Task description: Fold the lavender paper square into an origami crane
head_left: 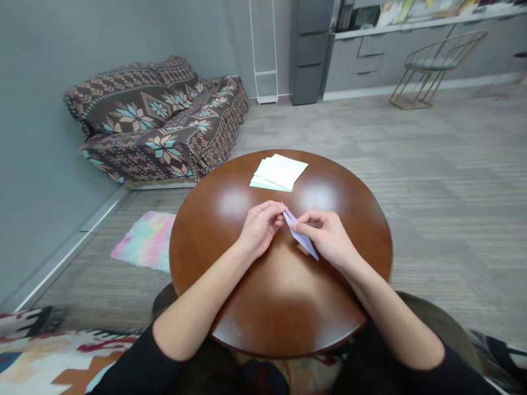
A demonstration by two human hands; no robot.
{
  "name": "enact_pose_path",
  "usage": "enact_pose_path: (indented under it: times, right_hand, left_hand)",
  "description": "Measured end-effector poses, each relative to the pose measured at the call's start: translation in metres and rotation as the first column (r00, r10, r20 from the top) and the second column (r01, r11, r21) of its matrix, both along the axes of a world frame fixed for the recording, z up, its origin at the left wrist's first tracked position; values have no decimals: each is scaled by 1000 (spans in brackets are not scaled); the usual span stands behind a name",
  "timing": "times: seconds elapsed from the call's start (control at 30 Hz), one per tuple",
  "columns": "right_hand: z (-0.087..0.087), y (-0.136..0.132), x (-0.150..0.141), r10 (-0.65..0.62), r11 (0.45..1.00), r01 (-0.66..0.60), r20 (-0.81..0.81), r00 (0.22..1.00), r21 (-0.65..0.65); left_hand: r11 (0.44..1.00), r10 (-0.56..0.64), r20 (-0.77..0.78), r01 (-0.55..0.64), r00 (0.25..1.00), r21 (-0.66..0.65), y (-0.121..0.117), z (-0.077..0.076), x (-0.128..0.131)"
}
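Note:
A folded sheet of lilac paper (303, 239) is held slanted above the round brown table, between my two hands. My left hand (262, 224) pinches its upper left corner with thumb and fingertips. On the other side, my right hand (327, 236) grips the paper's upper edge, thumb in front and fingers curled behind. Part of the paper is hidden by the right fingers. Just beyond my hands lies a loose stack of pale paper sheets (281, 171), white and light mint, slightly fanned.
The round wooden table (206, 219) has a glossy top. Behind it on the left stands a sofa (164, 126) under a patterned cover. A pastel fluffy mat (146, 241) lies on the floor. A gold wire chair (436, 66) stands near grey cabinets (370, 60).

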State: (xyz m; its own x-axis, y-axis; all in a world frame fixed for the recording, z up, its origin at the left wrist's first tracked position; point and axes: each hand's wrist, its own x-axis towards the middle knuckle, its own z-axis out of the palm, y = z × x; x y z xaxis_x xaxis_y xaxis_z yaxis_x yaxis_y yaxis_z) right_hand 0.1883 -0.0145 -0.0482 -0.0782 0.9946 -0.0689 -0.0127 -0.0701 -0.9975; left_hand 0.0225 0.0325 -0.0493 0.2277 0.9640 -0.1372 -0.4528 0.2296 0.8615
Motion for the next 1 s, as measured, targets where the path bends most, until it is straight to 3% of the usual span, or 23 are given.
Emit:
enact_pose_path:
  times: [0.1, 0.17, 0.3, 0.4, 0.63, 0.83, 1.0]
  right_hand:
    - [0, -1, -1, 4, 1000, -4, 7, 1000, -11]
    - [-1, 0, -1, -27, 1000, 27, -12, 1000, 4]
    - [-4, 4, 2, -105, 993, 107, -40, 994, 58]
    - [-4, 4, 3, -89, 991, 89, -2, 996, 98]
    - [-2, 1, 3, -10, 997, 1, 108, 994, 80]
    - [-1, 1, 5, -17, 995, 5, 124, 992, 98]
    - [-2, 1, 3, 52, 991, -75, 211, 976, 106]
  left_hand:
    - [988, 149, 90, -146, 985, -45, 7, 5, -8]
    - [986, 165, 79, -165, 983, -3, 5, 7, -9]
    - [977, -84, -189, 118, 978, 179, -8, 5, 2]
    - [935, -80, -326, 184, 942, 302, -12, 1, 7]
    - [955, 77, -299, 16, 951, 296, -3, -7, -1]
    - [951, -12, -362, 122, 932, 283, -7, -8, 4]
    - [959, 104, -331, -7, 938, 283, 0, -13, -1]
